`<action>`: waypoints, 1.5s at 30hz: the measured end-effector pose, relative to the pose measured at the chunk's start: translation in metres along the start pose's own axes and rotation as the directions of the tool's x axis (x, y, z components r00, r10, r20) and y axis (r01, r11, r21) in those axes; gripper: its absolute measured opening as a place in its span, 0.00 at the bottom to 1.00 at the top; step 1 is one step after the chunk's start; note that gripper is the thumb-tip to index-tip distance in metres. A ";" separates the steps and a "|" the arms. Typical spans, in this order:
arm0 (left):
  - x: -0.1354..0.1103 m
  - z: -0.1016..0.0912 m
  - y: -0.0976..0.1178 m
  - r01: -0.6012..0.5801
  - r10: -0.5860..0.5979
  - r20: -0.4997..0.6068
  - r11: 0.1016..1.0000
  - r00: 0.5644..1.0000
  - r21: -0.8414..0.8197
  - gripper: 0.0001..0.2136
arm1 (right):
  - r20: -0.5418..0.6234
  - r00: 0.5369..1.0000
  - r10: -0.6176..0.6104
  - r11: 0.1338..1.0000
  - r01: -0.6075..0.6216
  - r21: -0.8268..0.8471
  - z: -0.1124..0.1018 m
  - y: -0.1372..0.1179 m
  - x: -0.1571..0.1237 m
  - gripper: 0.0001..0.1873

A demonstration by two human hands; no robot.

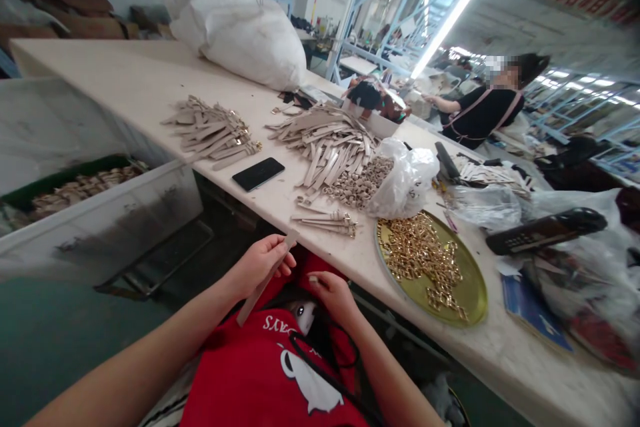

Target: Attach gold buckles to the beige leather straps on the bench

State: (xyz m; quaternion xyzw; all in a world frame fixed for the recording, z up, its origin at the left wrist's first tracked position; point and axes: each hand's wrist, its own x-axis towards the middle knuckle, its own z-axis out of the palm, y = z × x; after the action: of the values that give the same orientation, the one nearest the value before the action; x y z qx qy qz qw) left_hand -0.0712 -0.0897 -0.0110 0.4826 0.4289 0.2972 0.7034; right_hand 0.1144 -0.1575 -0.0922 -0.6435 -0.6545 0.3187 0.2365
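Observation:
My left hand (pixel 261 263) is closed on a flat beige strap (pixel 257 295), whose upper end sticks out past the thumb and whose long end slants down over the red apron (pixel 235 380). My right hand (pixel 335 293) is beside it over the lap, with thumb and finger pinched together. A small pale spot shows at those fingertips, too small to name. Just ahead, on the table edge, lie a few straps with gold buckles (pixel 327 221). Behind them are a big heap of loose straps (pixel 330 137) and a pile of small beige loops (pixel 361 183).
A round tray (pixel 477 293) holds many gold buckles. A phone (pixel 259 174) lies left of the heap, near buckled straps (pixel 213 127). A plastic bag (pixel 407 177), a white sack (pixel 240 30) and a bin (pixel 100 213) stand around. Another person (pixel 483 113) works at the far right.

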 end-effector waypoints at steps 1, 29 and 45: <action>-0.003 0.002 0.000 0.002 -0.003 0.042 1.000 0.999 0.019 0.11 | -0.039 0.999 0.018 0.997 -0.015 0.077 -0.005 -0.009 -0.007 0.16; 0.030 0.034 0.020 -0.110 -0.062 0.330 0.871 0.942 0.478 0.11 | -0.166 0.935 0.313 0.643 -0.080 0.761 -0.051 -0.061 0.015 0.11; 0.081 0.036 0.031 0.160 -0.247 0.448 0.962 0.859 0.223 0.25 | 0.013 0.866 0.500 0.170 -0.112 0.979 -0.050 -0.046 0.050 0.16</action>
State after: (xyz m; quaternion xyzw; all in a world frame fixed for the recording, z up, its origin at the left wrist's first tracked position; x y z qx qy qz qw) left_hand -0.0029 -0.0266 -0.0022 0.5532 0.3182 0.0550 0.7679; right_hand 0.1154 -0.1011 -0.0298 -0.5214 -0.1257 0.5847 0.6087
